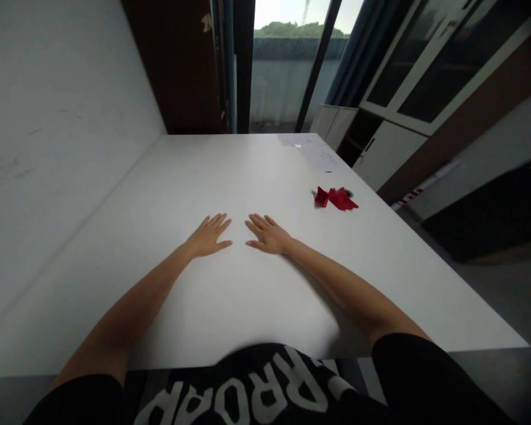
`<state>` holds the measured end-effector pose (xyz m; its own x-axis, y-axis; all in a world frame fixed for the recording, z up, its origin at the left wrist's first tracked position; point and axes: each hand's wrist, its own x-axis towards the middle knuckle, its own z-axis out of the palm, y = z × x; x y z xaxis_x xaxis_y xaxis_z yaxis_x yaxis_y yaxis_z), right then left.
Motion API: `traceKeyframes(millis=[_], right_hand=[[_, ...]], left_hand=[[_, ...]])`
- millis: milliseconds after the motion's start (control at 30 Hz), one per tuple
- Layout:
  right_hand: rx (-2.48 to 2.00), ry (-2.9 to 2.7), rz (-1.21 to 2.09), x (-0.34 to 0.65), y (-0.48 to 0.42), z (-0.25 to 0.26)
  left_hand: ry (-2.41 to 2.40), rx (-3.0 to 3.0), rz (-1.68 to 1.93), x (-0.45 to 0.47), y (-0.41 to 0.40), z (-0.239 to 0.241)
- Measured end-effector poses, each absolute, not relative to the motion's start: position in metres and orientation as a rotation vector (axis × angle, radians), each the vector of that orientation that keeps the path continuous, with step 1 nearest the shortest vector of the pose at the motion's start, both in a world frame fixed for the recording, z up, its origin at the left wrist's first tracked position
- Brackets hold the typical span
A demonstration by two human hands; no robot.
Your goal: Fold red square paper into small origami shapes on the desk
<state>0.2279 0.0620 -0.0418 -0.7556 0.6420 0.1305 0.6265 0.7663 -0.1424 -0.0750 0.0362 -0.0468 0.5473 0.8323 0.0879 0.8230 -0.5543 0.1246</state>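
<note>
My left hand [210,235] lies flat, palm down, on the white table [168,189], fingers stretched forward and holding nothing. Close beside it my right hand [268,234] also rests flat and open on the tabletop, a small gap between the two hands. A folded red paper piece [335,198] lies on the table to the right of and beyond my right hand, well out of touch. Both forearms reach in from the near edge.
A white sheet of paper [312,149] lies at the table's far right corner. A white wall runs along the left side. Cabinets [383,150] stand to the right, and a window with dark frames is behind the table.
</note>
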Motion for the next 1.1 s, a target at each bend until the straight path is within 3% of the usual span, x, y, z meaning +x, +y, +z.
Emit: traceKeyframes(millis=[233, 400, 533, 700, 1100], right_hand=[[-0.953, -2.65, 0.12, 0.234, 0.074, -0.039], [-1.535, -1.979, -0.135, 0.298, 0.115, -0.023], [-1.919, -1.562, -0.33, 0.359, 0.131, -0.017], [-2.14, -1.492, -0.265, 0.385, 0.136, -0.026], [-2.107, -1.553, -0.281, 0.378, 0.14, -0.029]], left_hand=[[1.397, 2.628, 0.544, -0.083, 0.041, -0.048], [1.494, 2.481, 0.923, -0.092, 0.04, -0.038], [1.6, 2.48, 0.926, -0.089, 0.036, -0.029], [1.63, 2.504, 0.869, -0.086, 0.034, -0.029], [1.607, 2.487, 0.786, -0.083, 0.033, -0.028]])
